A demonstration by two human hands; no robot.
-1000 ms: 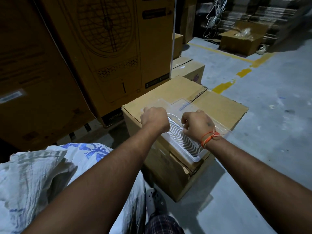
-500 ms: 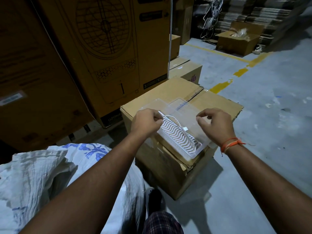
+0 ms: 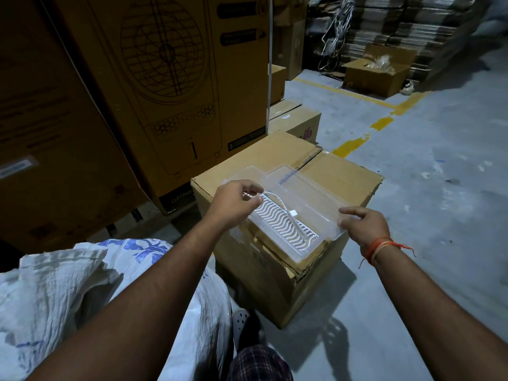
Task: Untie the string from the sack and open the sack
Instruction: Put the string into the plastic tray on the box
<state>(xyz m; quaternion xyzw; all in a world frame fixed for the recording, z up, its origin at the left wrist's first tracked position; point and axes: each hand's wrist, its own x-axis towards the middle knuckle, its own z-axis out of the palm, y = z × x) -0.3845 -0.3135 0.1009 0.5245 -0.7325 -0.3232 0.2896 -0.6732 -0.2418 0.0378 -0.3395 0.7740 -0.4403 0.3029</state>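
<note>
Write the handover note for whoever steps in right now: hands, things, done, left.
Left hand: fingers pinching the left end of the clear tray, on the white cord.
Right hand: fingers on the tray's right edge.
Tray, with a white ribbed part inside, lies on the box.
Sack lies at lower left, untouched; no string can be made out on it.
Done: nothing on the sack.
Left: untie the string, open the sack.

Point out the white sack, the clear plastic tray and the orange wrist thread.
white sack (image 3: 63, 292), head view, on its crumpled woven side.
clear plastic tray (image 3: 310, 199), head view, on its transparent lid.
orange wrist thread (image 3: 380, 247), head view, on the band.
</note>
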